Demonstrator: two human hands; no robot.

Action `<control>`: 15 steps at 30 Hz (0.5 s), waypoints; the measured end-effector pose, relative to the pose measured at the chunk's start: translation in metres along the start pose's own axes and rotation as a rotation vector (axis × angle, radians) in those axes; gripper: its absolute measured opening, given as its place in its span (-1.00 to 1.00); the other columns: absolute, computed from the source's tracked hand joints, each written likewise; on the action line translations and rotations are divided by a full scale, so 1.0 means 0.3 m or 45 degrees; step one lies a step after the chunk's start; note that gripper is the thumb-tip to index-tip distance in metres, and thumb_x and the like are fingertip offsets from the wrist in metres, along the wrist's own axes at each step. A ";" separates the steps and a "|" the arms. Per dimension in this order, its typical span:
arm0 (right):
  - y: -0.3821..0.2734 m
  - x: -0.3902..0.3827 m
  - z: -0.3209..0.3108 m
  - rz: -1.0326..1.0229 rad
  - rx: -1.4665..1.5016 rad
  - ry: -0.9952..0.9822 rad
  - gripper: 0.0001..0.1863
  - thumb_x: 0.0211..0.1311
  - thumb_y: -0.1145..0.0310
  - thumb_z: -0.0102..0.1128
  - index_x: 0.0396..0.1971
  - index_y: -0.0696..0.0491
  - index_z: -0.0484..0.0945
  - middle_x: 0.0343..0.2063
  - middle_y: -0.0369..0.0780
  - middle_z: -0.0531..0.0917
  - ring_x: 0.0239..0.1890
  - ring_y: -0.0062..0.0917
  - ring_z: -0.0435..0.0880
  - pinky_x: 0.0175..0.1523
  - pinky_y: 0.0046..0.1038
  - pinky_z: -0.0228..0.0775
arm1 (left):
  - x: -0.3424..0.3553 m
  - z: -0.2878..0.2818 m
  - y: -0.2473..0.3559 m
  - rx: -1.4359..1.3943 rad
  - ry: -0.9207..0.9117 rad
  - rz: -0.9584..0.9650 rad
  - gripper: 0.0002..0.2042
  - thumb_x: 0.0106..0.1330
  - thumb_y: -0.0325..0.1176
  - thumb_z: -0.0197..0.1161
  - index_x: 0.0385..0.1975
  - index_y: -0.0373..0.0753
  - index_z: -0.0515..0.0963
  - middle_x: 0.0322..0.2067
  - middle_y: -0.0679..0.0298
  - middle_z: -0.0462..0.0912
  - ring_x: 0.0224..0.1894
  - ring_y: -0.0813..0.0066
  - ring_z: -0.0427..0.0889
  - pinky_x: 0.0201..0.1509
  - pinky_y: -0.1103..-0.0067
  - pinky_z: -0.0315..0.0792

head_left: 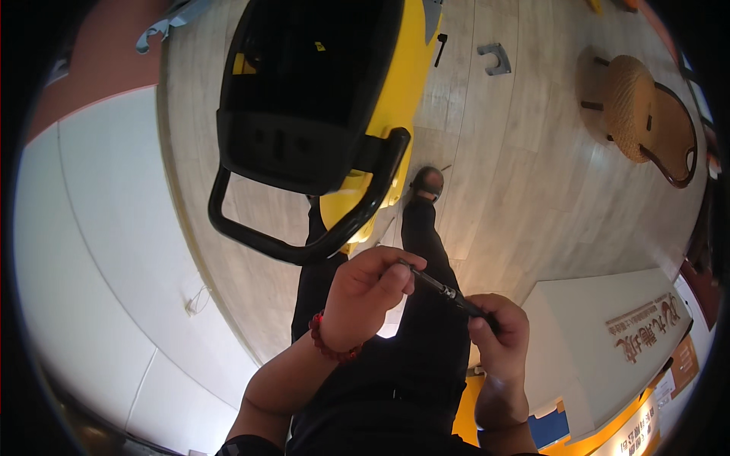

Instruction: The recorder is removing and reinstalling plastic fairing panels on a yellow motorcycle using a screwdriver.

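Note:
A thin screwdriver [435, 286] with a metal shaft and a dark handle slants between my two hands above my lap. My left hand [363, 292], with a red bead bracelet at its wrist, pinches the shaft's far end between thumb and fingers. Its very tip is hidden by those fingers. The handle lies in my right hand [502, 327], whose fingers are closed round it. Just beyond my hands stands a yellow and black machine [304, 144] with a black tubular push handle [285, 247] towards me.
My legs flank the machine's near end. On the wooden floor [525, 175] lie a grey U-shaped part [496, 59] and a small black tool [441, 49]. A wicker chair [631, 106] stands far right, a white counter [585, 327] near right. A white wall [99, 205] runs along the left.

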State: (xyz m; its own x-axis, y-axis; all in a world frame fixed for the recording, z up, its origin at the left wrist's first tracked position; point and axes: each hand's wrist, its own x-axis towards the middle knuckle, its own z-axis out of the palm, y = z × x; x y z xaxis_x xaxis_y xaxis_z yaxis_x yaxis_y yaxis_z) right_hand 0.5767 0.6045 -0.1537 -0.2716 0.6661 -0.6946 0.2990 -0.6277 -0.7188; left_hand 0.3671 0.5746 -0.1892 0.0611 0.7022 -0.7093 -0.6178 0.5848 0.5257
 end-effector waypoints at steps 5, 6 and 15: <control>0.028 0.052 -0.068 -0.041 -0.141 -0.081 -0.80 0.05 0.57 0.13 -0.27 0.24 0.51 -0.51 -0.23 0.55 -0.56 -0.66 0.44 -0.43 -0.66 0.25 | 0.054 0.060 -0.079 -0.241 0.127 0.017 -0.83 0.33 -0.46 -0.07 -0.23 -0.36 0.44 -0.59 0.36 0.41 -0.69 0.81 0.16 -0.61 0.79 0.10; 0.035 0.067 -0.080 -0.049 -0.187 -0.100 -0.80 0.04 0.58 0.12 -0.27 0.23 0.51 -0.50 -0.21 0.55 -0.57 -0.64 0.45 -0.43 -0.65 0.27 | 0.069 0.073 -0.090 -0.245 0.211 0.000 -0.83 0.35 -0.46 -0.13 -0.26 -0.36 0.42 -0.64 0.36 0.37 -0.74 0.76 0.11 -0.63 0.73 0.09; 0.035 0.188 -0.086 -0.462 -0.473 -0.216 -0.73 0.01 0.60 0.12 -0.21 0.18 0.46 -0.60 -0.18 0.47 -0.60 -0.40 0.49 -0.50 -0.49 0.30 | 0.127 0.043 -0.208 -0.596 0.200 0.217 -0.75 0.41 -0.25 -0.18 -0.14 -0.20 0.42 -0.56 0.39 0.46 -0.74 0.70 0.13 -0.64 0.71 0.04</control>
State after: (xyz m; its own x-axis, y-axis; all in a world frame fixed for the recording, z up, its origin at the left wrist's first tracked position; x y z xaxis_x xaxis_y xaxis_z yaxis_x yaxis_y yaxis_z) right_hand 0.5881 0.6460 -0.1996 -0.5521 0.7199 -0.4207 0.4530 -0.1646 -0.8762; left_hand 0.4181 0.5701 -0.2428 -0.1673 0.6813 -0.7126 -0.8952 0.1980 0.3994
